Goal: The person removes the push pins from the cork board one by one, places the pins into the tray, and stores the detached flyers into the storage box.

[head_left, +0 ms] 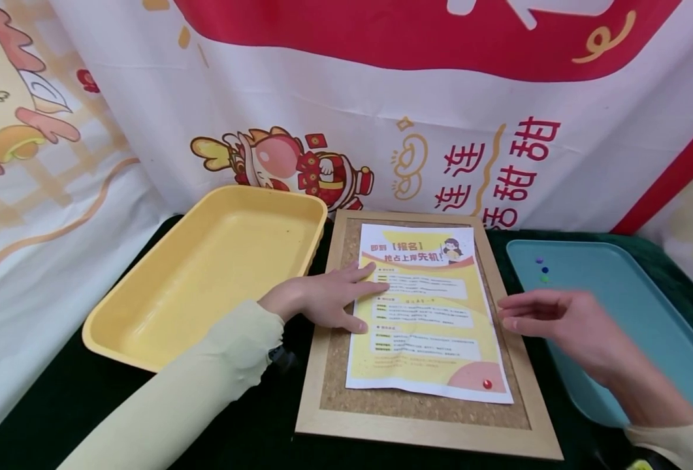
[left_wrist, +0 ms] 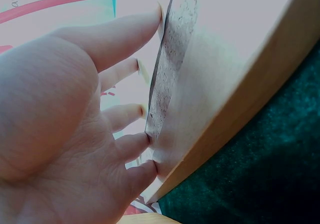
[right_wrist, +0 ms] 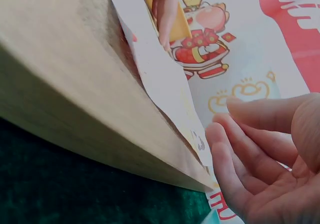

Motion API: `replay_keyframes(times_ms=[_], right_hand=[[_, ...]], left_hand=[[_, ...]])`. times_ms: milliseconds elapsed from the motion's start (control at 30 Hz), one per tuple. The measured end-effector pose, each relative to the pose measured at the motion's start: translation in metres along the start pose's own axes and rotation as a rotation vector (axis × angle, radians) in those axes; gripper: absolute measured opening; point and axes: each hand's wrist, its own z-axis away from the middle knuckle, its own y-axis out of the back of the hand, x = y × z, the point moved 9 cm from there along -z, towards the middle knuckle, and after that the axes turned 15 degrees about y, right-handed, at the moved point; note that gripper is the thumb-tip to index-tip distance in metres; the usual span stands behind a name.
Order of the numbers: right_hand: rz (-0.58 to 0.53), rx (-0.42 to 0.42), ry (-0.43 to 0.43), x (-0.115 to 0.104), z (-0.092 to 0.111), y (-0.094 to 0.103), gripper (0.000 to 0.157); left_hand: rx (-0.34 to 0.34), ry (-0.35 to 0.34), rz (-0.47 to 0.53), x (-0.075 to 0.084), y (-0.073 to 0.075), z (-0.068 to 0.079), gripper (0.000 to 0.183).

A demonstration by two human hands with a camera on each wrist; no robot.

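A printed yellow-and-white poster [head_left: 422,365] lies on a cork board [head_left: 346,399] with a light wooden frame [head_left: 428,440]. One red pushpin [head_left: 487,384] sits in the poster's lower right corner. My left hand [head_left: 328,297] rests with spread fingers on the poster's left edge; the left wrist view shows its fingertips [left_wrist: 150,14] along the paper's border. Over the frame's right side hovers my right hand [head_left: 569,323], fingers loosely bent and thumb close to them, with nothing visible between. In the right wrist view the poster's edge [right_wrist: 160,78] curls up slightly from the cork.
To the left stands a yellow plastic tray [head_left: 205,261], close against the board. A blue tray [head_left: 622,274] at the right carries several small pushpins [head_left: 545,269]. Dark green cloth [head_left: 234,431] covers the table, and a printed banner [head_left: 334,85] hangs behind.
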Motion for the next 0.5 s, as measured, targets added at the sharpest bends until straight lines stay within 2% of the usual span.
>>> replay_keyframes(times_ms=[133,267,500], right_hand=[[-0.042,-0.049,0.020,-0.004,0.002,-0.012,0.049],[-0.038,-0.099,0.063,-0.011,0.002,-0.022,0.046],[-0.066,-0.228,0.127,-0.019,0.004,-0.038,0.039]], left_hand=[[-0.001,-0.002,-0.005,0.001,0.000,0.000,0.079],[-0.006,0.002,-0.006,0.000,-0.001,0.001,0.080],[0.004,0.004,-0.003,0.000,0.000,0.000,0.079]])
